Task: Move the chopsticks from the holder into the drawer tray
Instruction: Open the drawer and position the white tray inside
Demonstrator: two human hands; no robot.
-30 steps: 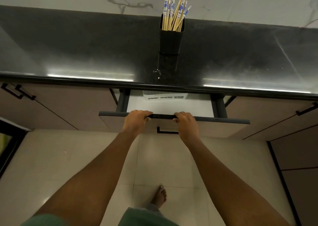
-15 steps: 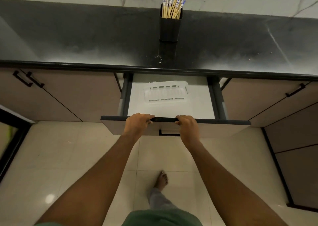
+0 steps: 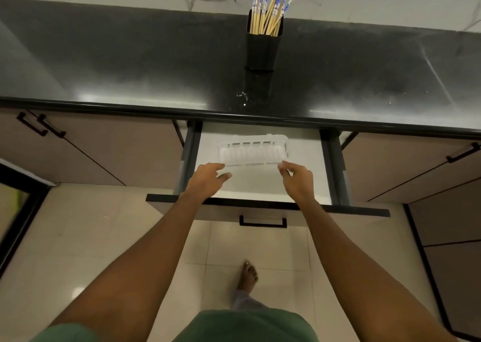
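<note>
Several wooden chopsticks with blue-and-white tops (image 3: 268, 8) stand in a black square holder (image 3: 263, 47) at the back of the dark countertop. Below it the drawer (image 3: 260, 188) is pulled out, and a white slotted plastic tray (image 3: 253, 150) lies on its white floor. Both my hands are inside the drawer. My left hand (image 3: 207, 181) closes its fingers on the tray's near left corner. My right hand (image 3: 296, 179) pinches the near right corner. The tray looks slightly blurred.
The black countertop (image 3: 130, 63) has a few small white specks near its front edge. Closed cabinet doors with black handles flank the drawer on both sides. The drawer front carries a black handle (image 3: 263, 222). My bare foot (image 3: 248, 276) stands on the pale tiled floor.
The drawer has come further out. Both hands have left the drawer's front edge and reached in to the tray's near corners.
</note>
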